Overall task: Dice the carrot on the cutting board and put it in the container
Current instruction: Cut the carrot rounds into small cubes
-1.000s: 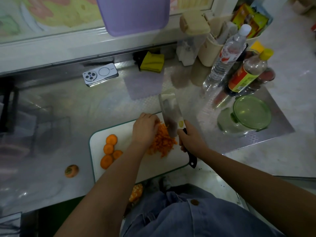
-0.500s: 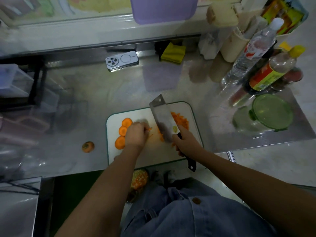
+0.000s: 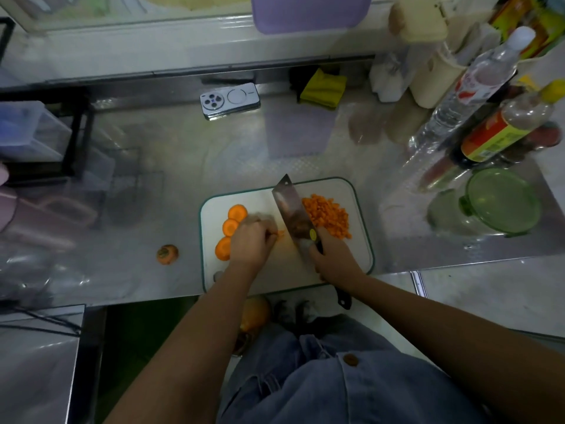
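Observation:
A white cutting board [image 3: 360, 206] with a green rim lies at the counter's front edge. On its right side is a pile of diced carrot [image 3: 328, 215]. Three carrot slices [image 3: 230, 228] lie in a column on its left side. My right hand [image 3: 331, 255] grips the black handle of a cleaver [image 3: 292, 209], whose blade stands across the board's middle, left of the dice. My left hand [image 3: 252, 243] is curled over a small carrot piece next to the slices. A glass container [image 3: 443, 212] with a green lid [image 3: 501, 200] leaning on it stands to the right.
A carrot stub [image 3: 167, 254] lies on the steel counter left of the board. Bottles [image 3: 477, 84] and a sauce bottle [image 3: 501, 130] crowd the back right. A phone [image 3: 230, 100] and a yellow cloth [image 3: 323, 88] lie at the back. A purple board [image 3: 308, 10] leans on the wall.
The diced pile went from under my left hand to the board's right side, beyond the cleaver. My left hand moved left to the slices. The view shifted, so the board sits further right.

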A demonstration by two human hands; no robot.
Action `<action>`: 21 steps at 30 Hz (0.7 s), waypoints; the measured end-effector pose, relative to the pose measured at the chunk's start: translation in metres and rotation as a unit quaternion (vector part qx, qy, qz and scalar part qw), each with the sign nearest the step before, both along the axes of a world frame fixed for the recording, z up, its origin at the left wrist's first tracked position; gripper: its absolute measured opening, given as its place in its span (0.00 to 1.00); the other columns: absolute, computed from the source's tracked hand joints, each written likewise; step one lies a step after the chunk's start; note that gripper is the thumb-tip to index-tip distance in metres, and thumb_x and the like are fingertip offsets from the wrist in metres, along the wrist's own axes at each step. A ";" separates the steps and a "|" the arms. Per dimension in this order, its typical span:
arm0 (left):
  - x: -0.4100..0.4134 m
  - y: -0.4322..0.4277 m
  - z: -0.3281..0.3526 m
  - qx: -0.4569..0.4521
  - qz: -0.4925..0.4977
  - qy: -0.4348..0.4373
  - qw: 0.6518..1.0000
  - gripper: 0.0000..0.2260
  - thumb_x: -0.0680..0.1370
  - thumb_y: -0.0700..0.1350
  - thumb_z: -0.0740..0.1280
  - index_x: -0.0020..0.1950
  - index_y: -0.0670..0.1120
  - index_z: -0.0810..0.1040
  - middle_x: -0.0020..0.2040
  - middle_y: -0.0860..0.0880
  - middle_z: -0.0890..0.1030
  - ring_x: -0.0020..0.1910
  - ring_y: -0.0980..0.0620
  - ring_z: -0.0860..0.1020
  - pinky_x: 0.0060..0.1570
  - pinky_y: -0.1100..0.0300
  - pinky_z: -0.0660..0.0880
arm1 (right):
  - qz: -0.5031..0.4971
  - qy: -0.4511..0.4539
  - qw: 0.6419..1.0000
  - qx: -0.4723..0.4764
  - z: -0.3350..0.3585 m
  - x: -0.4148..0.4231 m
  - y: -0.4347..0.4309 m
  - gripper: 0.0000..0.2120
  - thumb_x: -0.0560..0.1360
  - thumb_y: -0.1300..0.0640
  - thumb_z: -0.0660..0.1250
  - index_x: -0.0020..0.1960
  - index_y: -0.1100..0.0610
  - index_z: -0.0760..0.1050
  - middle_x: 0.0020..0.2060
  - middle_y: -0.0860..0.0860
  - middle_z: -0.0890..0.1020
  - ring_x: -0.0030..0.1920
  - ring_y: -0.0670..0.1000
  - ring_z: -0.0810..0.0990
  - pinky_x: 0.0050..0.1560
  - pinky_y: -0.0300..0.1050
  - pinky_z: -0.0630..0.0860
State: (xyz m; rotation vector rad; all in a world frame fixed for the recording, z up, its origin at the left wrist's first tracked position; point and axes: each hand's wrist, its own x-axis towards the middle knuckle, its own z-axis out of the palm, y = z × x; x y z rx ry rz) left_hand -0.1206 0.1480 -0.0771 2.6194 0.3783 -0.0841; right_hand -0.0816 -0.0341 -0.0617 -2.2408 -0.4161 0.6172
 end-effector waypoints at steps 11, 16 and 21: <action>0.007 -0.022 0.034 -0.466 0.276 -0.056 0.839 0.22 0.82 0.55 0.56 0.51 0.38 0.79 0.37 0.40 0.80 0.33 0.49 0.76 0.33 0.57 0.73 | 0.057 -0.181 0.980 -0.058 0.019 0.001 0.012 0.11 0.74 0.57 0.65 0.55 0.60 0.71 0.33 0.50 0.75 0.33 0.54 0.75 0.29 0.44 0.64; 0.008 -0.037 0.036 -0.457 0.256 -0.075 0.848 0.13 0.81 0.47 0.62 0.48 0.36 0.74 0.35 0.39 0.80 0.26 0.50 0.76 0.25 0.60 0.71 | 0.110 -0.225 0.967 -0.041 0.012 -0.006 0.007 0.07 0.71 0.62 0.66 0.48 0.60 0.71 0.35 0.53 0.75 0.33 0.55 0.75 0.27 0.37 0.54; 0.007 -0.034 0.021 -0.403 0.311 -0.092 0.855 0.14 0.81 0.42 0.59 0.35 0.44 0.70 0.30 0.43 0.76 0.26 0.49 0.74 0.28 0.58 0.70 | 0.149 -0.188 0.971 0.016 0.006 -0.003 -0.007 0.15 0.76 0.53 0.65 0.61 0.55 0.74 0.47 0.51 0.80 0.41 0.49 0.78 0.38 0.39 0.68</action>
